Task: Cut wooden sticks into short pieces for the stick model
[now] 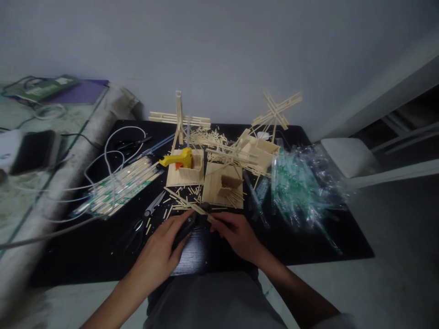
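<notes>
Near the front of the black table, my left hand (167, 241) is closed around a dark-handled hand tool that looks like pliers (187, 227). Its head meets short wooden sticks (210, 218), which my right hand (236, 235) pinches between thumb and fingers. Just beyond my hands lies a square wooden base (219, 180) with a low stick wall on it. A second base (173, 178) to its left carries a yellow glue gun (178, 159). Scissors (151, 208) rest open beside my left hand. Cut stick pieces (192, 192) are scattered around the bases.
Two stick windmill frames (179, 116) (274, 109) stand at the back by the wall. Crumpled clear and green wrappers (302, 187) cover the right side. Packs of sticks (120, 189) and a looping white cable (106, 151) occupy the left. A white stool (348, 155) stands right of the table.
</notes>
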Demonstrator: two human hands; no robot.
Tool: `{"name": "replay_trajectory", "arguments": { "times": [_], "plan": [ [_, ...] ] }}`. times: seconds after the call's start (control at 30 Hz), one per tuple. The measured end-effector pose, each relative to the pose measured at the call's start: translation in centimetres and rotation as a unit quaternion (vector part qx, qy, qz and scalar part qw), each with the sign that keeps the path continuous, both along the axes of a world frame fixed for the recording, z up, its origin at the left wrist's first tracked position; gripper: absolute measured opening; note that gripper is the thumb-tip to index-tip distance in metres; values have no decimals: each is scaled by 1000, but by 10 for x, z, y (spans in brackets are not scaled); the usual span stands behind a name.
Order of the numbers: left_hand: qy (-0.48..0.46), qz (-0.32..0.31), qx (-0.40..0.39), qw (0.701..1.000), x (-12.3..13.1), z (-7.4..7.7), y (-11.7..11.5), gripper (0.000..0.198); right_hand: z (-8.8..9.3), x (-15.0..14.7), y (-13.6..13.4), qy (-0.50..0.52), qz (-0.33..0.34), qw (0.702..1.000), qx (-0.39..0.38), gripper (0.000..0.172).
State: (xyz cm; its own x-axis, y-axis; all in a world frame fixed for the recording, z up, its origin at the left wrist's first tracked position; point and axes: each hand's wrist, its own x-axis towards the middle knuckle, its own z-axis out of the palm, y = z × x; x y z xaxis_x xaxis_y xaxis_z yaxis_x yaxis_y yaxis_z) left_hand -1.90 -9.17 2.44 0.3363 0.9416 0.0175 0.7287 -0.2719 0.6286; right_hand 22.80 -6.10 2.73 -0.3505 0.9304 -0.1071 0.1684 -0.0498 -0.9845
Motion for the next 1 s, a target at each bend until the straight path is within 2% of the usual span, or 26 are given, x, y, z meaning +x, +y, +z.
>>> {"name": "replay_trajectory", "arguments": {
  "times": [0.2,0.43,0.83,1.0],
  "plan": [
    [0,-19,-3,1000,2,-2,2,59,6,4,3,-14,13,1000,22,42],
    [-4,-21,0,1000,4,-1,3,55,4,4,5,-30,28,999,22,49],
    [-15,-17,0,1000,6,0,-2,58,2,1,6,-31,27,999,32,46],
    [-19,-15,-11,1000,4,-5,-4,63,2,0,6,-27,33,999,34,46]
  ]
}}
